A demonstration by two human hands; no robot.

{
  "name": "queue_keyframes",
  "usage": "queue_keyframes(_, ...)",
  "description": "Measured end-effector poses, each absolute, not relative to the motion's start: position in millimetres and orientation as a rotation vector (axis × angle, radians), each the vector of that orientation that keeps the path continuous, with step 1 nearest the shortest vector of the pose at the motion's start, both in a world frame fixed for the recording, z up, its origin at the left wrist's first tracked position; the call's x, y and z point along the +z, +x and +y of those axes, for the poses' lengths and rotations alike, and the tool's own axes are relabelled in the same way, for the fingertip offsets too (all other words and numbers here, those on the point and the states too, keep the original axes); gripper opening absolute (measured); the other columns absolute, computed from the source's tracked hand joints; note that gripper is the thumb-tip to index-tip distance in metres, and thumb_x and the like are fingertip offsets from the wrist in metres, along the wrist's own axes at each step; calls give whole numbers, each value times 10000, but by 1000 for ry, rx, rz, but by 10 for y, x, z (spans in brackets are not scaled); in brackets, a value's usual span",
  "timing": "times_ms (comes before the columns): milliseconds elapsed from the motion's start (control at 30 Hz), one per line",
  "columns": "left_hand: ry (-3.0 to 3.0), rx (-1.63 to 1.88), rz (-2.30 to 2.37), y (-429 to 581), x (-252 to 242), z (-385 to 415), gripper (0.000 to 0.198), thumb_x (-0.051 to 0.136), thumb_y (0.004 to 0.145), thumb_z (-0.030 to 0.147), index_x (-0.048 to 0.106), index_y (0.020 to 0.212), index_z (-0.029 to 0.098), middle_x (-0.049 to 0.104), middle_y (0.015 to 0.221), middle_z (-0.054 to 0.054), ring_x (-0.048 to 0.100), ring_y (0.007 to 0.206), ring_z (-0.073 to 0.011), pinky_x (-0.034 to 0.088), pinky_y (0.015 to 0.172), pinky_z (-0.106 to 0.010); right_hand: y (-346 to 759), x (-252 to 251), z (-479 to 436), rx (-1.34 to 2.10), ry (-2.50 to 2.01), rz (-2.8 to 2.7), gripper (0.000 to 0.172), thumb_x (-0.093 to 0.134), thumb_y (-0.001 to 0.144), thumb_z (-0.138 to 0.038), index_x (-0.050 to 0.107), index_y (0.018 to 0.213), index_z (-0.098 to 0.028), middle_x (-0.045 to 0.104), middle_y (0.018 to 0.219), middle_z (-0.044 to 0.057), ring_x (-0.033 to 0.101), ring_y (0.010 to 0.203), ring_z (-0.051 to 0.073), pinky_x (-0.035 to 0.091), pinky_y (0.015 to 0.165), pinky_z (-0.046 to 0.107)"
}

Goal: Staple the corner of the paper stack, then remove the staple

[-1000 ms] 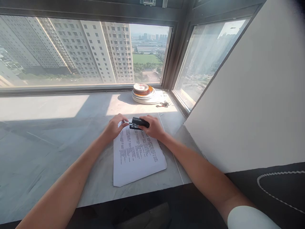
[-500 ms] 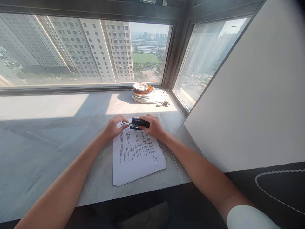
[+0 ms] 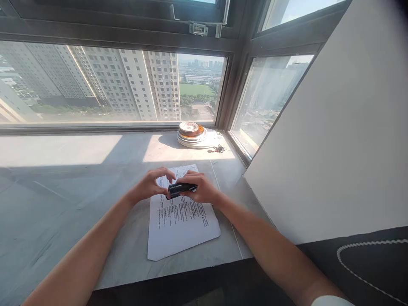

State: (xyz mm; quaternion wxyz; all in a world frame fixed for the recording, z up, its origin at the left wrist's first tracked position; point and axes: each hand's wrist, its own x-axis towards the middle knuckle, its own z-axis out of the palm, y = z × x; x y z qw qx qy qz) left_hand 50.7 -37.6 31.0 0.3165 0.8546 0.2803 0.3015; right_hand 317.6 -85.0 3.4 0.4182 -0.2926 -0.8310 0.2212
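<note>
A printed sheet of paper [image 3: 182,221] lies on the grey marble sill [image 3: 63,187] in front of me. Above its upper half my right hand [image 3: 200,190] is closed around a small black stapler [image 3: 181,188], which points left. My left hand [image 3: 152,182] hovers at the stapler's left end with its fingers curled in a pinch beside the tip. I cannot see anything between those fingers. Both forearms reach in from the bottom of the view.
A stack of plates [image 3: 192,134] stands at the far right of the sill by the window corner, with a small dark bunch of keys [image 3: 217,148] beside it. A white wall [image 3: 334,140] slants in on the right. A dark surface [image 3: 366,263] lies below it.
The stapler has come off the paper's top edge and back toward me over the sheet's upper half. Both hands moved with it, and the view tilted up.
</note>
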Motion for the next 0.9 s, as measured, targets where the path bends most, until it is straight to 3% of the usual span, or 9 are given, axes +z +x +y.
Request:
queue_keyframes(200, 2285, 674, 730, 321, 273, -245, 440, 985, 719, 485, 757, 1021, 259, 759, 1004, -37, 655, 946, -240, 540, 847, -358, 2896, -64, -947, 484, -783, -2145, 293, 819, 931, -211, 784, 1218, -259, 828, 1032, 51, 714, 973, 239, 577, 921, 369)
queue_keyframes(333, 2079, 746, 729, -30, 145, 23, 573, 964, 709, 666, 774, 977, 196, 726, 932, -66, 635, 908, -233, 491, 800, -319, 2755, -98, -934, 524, -851, -2142, 363, 865, 897, -208, 784, 1250, -233, 830, 1057, 59, 718, 1000, 238, 571, 928, 356)
queue_keyframes(400, 1924, 942, 778, -169, 81, 129, 614, 817, 838, 769, 763, 1019, 185, 697, 949, -76, 620, 907, -226, 488, 796, -307, 2711, -107, -942, 565, -871, -2143, 370, 873, 894, -229, 792, 1255, -229, 833, 1059, 60, 727, 999, 237, 570, 937, 357)
queue_keyframes(700, 1941, 841, 885, -182, 13, 187, 482, 754, 934, 685, 811, 990, 210, 764, 1037, -94, 700, 1028, -263, 543, 899, -312, 3059, -85, -1300, 637, -1063, -2040, 419, 885, 860, -256, 822, 1274, -262, 852, 1131, 45, 739, 1009, 255, 583, 988, 399)
queue_keyframes(800, 1934, 826, 906, -168, 7, 197, 490, 754, 921, 703, 826, 969, 221, 786, 1024, -94, 712, 1004, -263, 550, 887, -316, 3357, -62, -1434, 623, -1150, -2010, 429, 878, 875, -316, 817, 1297, -260, 846, 1144, 63, 739, 1010, 263, 594, 965, 414)
queue_keyframes(900, 1922, 856, 940, -152, 15, 196, 541, 734, 901, 755, 833, 944, 225, 795, 1000, -96, 711, 974, -261, 549, 869, -320, 3701, 9, -1423, 650, -1139, -2014, 486, 849, 908, -505, 802, 1333, -275, 837, 1194, 73, 722, 1101, 289, 594, 1007, 448)
